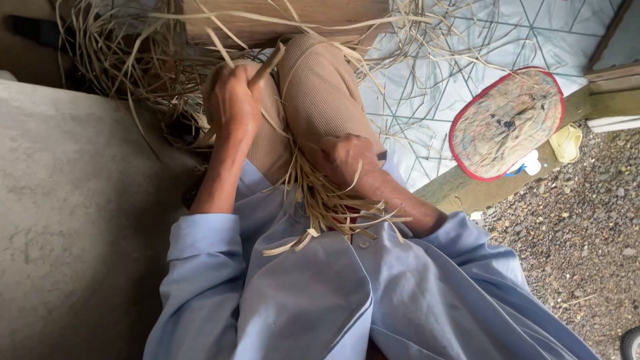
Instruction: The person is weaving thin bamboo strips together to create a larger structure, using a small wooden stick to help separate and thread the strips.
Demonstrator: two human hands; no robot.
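Bundle of pale dried strips [327,203] lying across lap, btwn knees and light-blue shirt [300,300]; loose ends fanned toward waist, some curling off to the right.

Right hand [347,160] pressed down on bundle near its upper end, knuckles up, fingers curled over the strips and closed w/ strips coming out beneath the palm. Forearm angled back and right toward rolled blue sleeve, elbow out to the side.

Left hand [232,103] raised over left knee, fist closed around a thin brown stick-like tool [267,63], which pokes up and right out of the fist; can't tell blade from handle. Single long strip running from near this hand up toward top of view. Left forearm straight, running down to rolled sleeve at elbow, wrist slightly bent fwd.

Both knees drawn up, covered in tan ribbed trousers [320,93], close together.

Beyond knees: big tangle of loose strips [127,60] on ground, against a wooden plank [287,17]. Grey concrete slab [73,220] at left. At right, pale patterned mat [467,40] w/ scattered strips, an oval woven fan w/ red rim [507,123], small yellow object [567,142] beside it, then gravel [580,233].
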